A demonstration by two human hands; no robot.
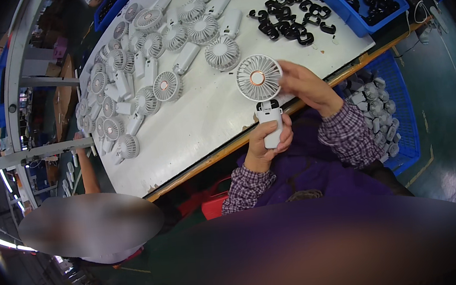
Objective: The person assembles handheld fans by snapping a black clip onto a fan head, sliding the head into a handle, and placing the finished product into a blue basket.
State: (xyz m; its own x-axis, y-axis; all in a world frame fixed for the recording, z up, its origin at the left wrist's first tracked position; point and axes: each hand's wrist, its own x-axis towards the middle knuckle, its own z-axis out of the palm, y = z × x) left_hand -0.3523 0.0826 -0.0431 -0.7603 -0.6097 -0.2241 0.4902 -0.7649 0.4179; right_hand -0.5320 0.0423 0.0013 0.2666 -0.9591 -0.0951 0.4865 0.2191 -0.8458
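Observation:
Over the table's near edge I hold a white handheld fan (272,129) upright. My left hand (264,143) is closed around its handle, thumb across the front. A black curved piece (267,105) shows at the handle's top, just below the round fan head (257,78), which has a copper-coloured ring at its centre. The fingers of my right hand (306,84) grip the right rim of that head; its fingertips are partly hidden behind it. Whether head and handle are joined cannot be made out. Beyond my hands lies a pile of loose black curved pieces (285,21).
Many white handheld fans (174,38) cover the left and far parts of the white table (209,117). A blue tray (362,25) of black pieces stands far right. Below the table's right edge, a blue crate (411,130) holds more fans. Another person's arm (88,172) reaches in at left.

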